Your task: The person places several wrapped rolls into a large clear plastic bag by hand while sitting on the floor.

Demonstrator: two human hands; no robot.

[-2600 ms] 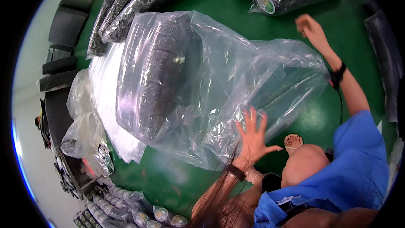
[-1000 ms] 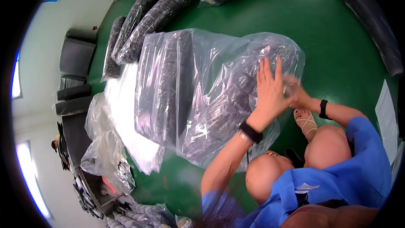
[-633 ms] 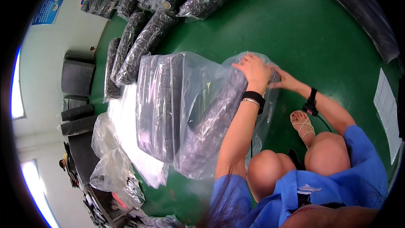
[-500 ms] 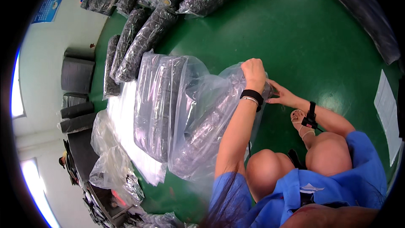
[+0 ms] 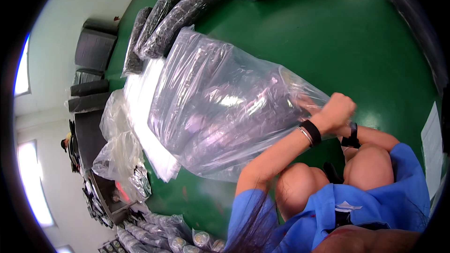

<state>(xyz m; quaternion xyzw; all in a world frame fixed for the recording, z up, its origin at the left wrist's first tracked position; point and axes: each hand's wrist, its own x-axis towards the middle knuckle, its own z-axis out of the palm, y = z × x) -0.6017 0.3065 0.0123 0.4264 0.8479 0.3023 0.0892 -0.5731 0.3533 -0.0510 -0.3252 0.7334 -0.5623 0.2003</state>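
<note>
My left hand is closed on the clear plastic bag at its right end, pulling the film taut. My right hand is behind the film, low beside the end of a wrapped dark roll; its fingers are partly hidden. Inside the bag, further dark rolls lie along the left side, blurred by creases and glare. The bag rests on the green floor and over white sheets in front of my bent knees.
Wrapped rolls lie beyond the bag, more at lower left. Dark padded blocks, crumpled plastic and a cart line the left wall. A long dark roll and a pale sheet are at right.
My left hand has moved right and down from atop the roll, drawing the bag's film out. The film now stretches over my right hand, which sat at the roll's end.
</note>
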